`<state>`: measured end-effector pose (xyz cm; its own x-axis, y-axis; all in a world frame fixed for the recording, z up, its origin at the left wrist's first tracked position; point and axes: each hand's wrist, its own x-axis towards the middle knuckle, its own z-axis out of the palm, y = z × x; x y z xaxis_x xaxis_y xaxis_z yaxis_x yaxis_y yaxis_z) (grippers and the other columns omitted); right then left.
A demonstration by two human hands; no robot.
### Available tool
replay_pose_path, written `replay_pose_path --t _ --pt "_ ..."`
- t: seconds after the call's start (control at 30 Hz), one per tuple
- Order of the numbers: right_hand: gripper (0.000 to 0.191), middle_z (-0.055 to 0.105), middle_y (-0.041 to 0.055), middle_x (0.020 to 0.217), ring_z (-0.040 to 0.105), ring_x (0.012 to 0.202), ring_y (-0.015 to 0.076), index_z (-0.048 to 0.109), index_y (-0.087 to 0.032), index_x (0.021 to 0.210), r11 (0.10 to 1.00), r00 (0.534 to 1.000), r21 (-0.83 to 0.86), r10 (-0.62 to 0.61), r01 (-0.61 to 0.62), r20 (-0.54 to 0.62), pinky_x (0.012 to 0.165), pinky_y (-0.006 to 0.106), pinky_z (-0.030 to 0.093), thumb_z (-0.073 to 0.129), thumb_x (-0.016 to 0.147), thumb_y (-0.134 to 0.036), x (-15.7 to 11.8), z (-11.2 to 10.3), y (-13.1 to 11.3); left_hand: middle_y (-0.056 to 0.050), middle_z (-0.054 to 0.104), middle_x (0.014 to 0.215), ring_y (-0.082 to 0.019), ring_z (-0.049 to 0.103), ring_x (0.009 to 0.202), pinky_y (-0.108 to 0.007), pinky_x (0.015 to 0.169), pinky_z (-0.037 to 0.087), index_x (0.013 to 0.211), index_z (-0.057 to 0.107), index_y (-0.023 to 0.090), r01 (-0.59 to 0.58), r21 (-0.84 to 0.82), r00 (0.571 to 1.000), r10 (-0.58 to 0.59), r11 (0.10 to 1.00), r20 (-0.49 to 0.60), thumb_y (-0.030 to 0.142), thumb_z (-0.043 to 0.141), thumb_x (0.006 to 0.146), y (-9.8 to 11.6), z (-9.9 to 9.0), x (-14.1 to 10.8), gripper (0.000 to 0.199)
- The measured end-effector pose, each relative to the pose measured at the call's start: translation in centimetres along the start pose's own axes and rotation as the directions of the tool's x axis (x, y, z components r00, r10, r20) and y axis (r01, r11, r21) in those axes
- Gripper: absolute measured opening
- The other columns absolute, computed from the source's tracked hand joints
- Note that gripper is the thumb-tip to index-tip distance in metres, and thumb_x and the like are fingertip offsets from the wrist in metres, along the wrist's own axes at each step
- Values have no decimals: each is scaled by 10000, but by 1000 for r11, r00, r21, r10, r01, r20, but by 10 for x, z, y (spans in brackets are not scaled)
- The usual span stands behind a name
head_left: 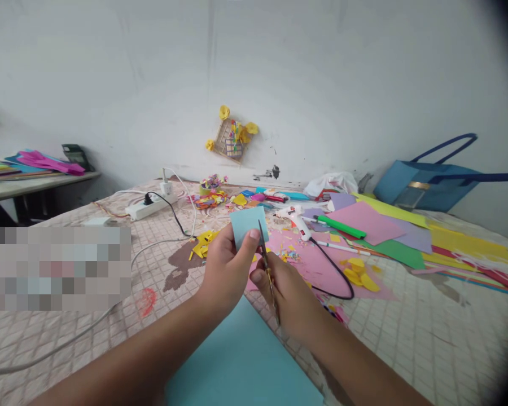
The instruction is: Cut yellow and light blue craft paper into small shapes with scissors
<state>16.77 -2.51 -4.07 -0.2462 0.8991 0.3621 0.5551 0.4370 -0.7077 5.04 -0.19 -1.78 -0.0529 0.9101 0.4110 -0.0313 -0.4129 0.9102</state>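
- While the left hand (227, 260) is pinching a small light-blue paper piece (244, 220) between thumb and fingers, the thumb is pressing near its lower right corner, presumably so the edge is staying firm against the blade.
- Wrapped around the handles, the right hand (288, 288) is gripping the scissors (266, 259), whose tip is pointing upward; one blade is crossing the front of the paper's right side, and I cannot tell how far the blades are parting.
- Both hands are meeting in mid-air, probably because the piece is needing room to turn.
- Below them, a larger blue sheet (245, 361) is lying flat, likely within easy reach.
- Beyond, a pink sheet (322, 276) is bearing scraps and yellow paper petals (359, 274), perhaps gathering them together.
- Near its far edge, a glue gun (296, 220) is lying on its side, its black cord (342, 270) curling across the pink sheet.
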Motion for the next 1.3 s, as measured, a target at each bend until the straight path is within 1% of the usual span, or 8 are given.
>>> replay_pose_path --t 0.17,0.3,0.43,0.67,0.77,0.87,1.0,1.3 --pt "292 584 50 739 520 631 170 494 -172 910 998 999 -46 33 -33 9 551 262 352 448 861 -456 1 1 -1 13 558 668 -102 497 626 -213 586 399 739 558 155 -9 3 1000 9 1000 -2 359 543 798 1 0 -1 213" --pt "291 562 39 687 506 589 161 486 -180 848 997 999 -63 46 -46 11 521 253 331 399 878 -456 2 2 0 14 554 644 -106 503 608 -212 559 398 733 561 153 31 -48 1000 -31 998 -2 355 554 788 1 1 -2 209" --pt "291 552 28 649 506 561 159 468 -193 800 995 997 -57 77 -76 16 499 245 315 433 858 -476 2 2 0 16 554 646 -114 510 617 -218 566 395 745 567 156 33 -78 999 -32 996 10 379 563 778 -1 1 -1 225" --pt "331 549 20 608 510 534 155 447 -197 736 996 997 -34 81 -80 13 478 238 305 438 848 -509 1 3 2 10 564 644 -114 504 616 -219 575 384 700 560 159 -1 8 1000 1 1000 3 379 560 776 -2 -1 1 233" --pt "329 547 11 615 501 532 144 449 -199 748 999 999 1 40 -40 1 474 232 307 412 865 -505 0 5 5 11 537 627 -112 476 602 -222 552 366 691 546 156 -10 70 1000 8 997 30 381 549 779 0 -3 4 241" --pt "326 532 -1 608 472 506 132 461 -200 780 999 999 26 36 -36 -14 463 229 306 419 861 -513 -2 5 8 13 506 618 -111 451 592 -230 535 343 685 537 154 -15 136 998 6 991 61 391 532 785 1 -4 6 257" --pt "335 525 -6 596 458 493 130 485 -197 810 999 999 25 39 -39 -17 457 229 305 445 844 -528 -2 4 8 14 490 619 -116 449 603 -240 545 334 680 526 155 -24 183 997 10 983 74 389 516 793 0 -5 6 259" --pt "357 520 -1 612 455 518 126 458 -190 770 1000 1000 -6 24 -24 -17 455 221 280 419 853 -535 -1 4 11 21 479 594 -116 456 586 -239 533 329 655 504 159 -65 244 993 40 968 107 387 499 797 -1 -6 8 269"
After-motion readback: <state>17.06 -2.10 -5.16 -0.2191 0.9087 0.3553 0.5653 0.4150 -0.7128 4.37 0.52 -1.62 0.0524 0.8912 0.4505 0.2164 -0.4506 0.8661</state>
